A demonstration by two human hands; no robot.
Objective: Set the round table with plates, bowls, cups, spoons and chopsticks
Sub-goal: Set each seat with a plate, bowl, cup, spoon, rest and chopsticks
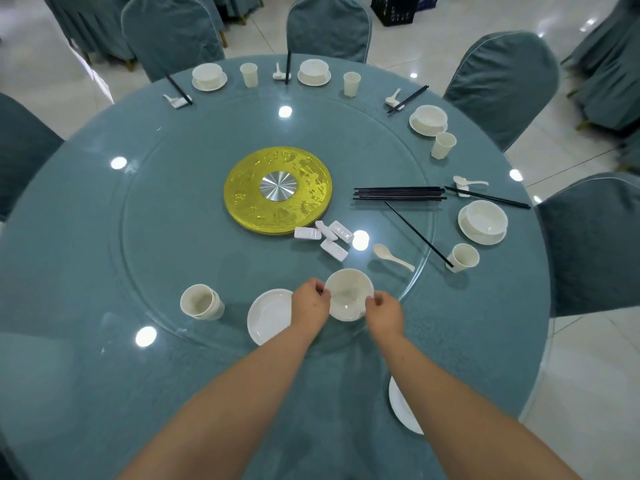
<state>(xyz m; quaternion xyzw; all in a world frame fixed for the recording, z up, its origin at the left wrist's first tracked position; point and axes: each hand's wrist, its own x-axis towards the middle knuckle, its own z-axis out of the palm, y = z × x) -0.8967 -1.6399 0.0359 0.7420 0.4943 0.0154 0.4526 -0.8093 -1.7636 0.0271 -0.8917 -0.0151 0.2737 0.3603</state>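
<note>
A stack of white bowls [348,292] stands on the glass turntable near me. My left hand [310,299] grips its left rim and my right hand [384,311] pinches its right rim. To the left of the bowls lies a white plate [268,315], partly under my left wrist. Stacked cups [201,302] stand further left. One more plate [401,408] lies at the table's near edge, partly hidden by my right forearm. Loose chopsticks [398,194], a spoon [393,258] and several white rests [329,239] lie on the turntable.
Several place settings with plate, bowl, cup, spoon and chopsticks ring the far and right edge, such as one at the right [483,221]. A gold disc [277,190] sits at the centre. Covered chairs [329,27] surround the table.
</note>
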